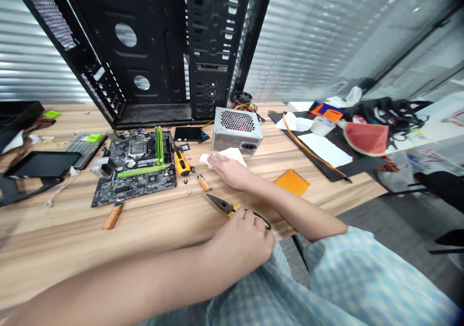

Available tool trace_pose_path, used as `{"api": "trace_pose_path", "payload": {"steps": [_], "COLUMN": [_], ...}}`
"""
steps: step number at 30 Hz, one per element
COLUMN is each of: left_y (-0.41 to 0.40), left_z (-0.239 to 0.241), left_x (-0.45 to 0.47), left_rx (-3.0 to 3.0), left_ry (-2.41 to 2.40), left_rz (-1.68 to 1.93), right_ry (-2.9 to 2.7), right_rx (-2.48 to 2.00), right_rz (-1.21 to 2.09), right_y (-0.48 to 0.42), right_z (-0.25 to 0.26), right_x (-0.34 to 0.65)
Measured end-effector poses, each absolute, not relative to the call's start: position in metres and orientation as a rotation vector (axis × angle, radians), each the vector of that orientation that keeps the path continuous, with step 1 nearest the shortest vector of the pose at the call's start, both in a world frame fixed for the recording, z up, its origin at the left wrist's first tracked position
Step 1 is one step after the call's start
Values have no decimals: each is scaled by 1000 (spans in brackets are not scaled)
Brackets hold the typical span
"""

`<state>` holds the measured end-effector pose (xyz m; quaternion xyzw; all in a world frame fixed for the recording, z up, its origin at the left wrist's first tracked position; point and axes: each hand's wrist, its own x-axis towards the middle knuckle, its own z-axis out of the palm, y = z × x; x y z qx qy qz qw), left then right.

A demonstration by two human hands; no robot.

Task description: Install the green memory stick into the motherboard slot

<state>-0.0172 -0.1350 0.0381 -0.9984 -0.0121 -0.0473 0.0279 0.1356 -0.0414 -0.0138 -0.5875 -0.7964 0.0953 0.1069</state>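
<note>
My left hand (250,236) is closed over the yellow-and-black handles of the needle-nose pliers (221,203), near the table's front edge. Their jaws point left over the wood. My right hand (230,170) bears down on a white tissue (235,155), its fingers bent over the part that sticks out at the left. The tissue lies just in front of a grey power supply (237,130). Left of it are an orange battery (203,183), a few small screws and a yellow-black screwdriver (180,161). A motherboard (139,169) with green slots lies beyond the screwdriver.
A tall black computer case (152,50) stands at the back. Another battery (113,216) lies before the motherboard. An orange bracket (292,182) is by my right forearm. Rightward, a black mat (326,164) carries paper, a tape roll (322,125) and a watermelon-slice object (366,137).
</note>
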Motion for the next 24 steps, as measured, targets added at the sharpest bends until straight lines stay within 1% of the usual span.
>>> {"api": "trace_pose_path", "payload": {"steps": [4, 7, 10, 13, 16, 18, 21, 24], "left_y": [-134, -134, -134, -133, -131, -131, -130, -130], "left_z": [37, 35, 37, 41, 43, 42, 42, 44], "left_x": [-18, -17, -16, -16, -16, -16, -16, -16], "left_rx": [-3072, -3064, -3069, -3072, -3080, -3081, -3083, -3096], "left_ry": [-19, -24, -30, -2, 10, 2, 2, 5], "left_rz": [-141, -158, -118, -63, -73, -83, -66, -31], "right_ry": [-2377, -2282, -2008, -1481, -912, -684, -484, -397], "right_rx": [-1634, -1555, -1475, -1417, -1231, -1121, -1039, -1091], "right_rz": [352, 512, 766, 932, 920, 875, 717, 486], "right_y": [-58, -76, -93, -104, -116, -130, -161, -198], "right_z": [-15, -10, -1, 4, 4, 2, -7, -23], "right_x": [134, 138, 152, 177, 212, 240, 286, 328]}}
